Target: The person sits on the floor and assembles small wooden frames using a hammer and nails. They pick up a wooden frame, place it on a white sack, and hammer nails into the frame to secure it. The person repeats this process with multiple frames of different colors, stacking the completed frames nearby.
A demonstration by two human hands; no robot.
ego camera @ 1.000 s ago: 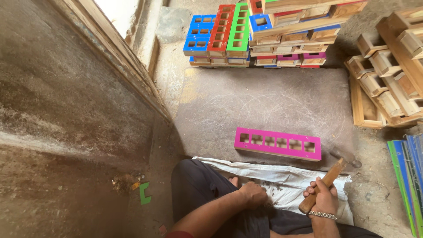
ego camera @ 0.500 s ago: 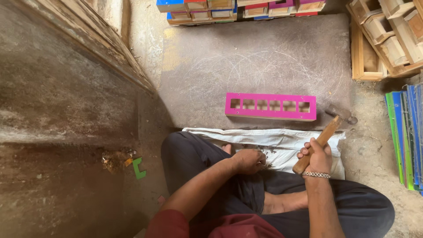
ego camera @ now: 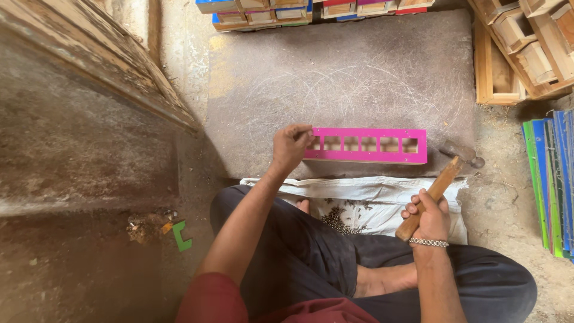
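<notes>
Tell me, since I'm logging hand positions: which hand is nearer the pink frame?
Left. The left hand touches the left end of the pink frame; the right hand grips a hammer below the frame's right end, apart from it.

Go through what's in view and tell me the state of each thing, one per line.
Pink slotted frame: lying flat on the stone slab, left end touched.
Left hand: fingertips at the frame's left end.
Right hand: closed around the hammer's handle.
Hammer: held tilted, head resting low beside the frame.
White sack: spread out, small nails piled on it.

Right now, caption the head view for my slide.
Seated person's left hand touches a pink slotted frame while the right hand holds a hammer.
</notes>
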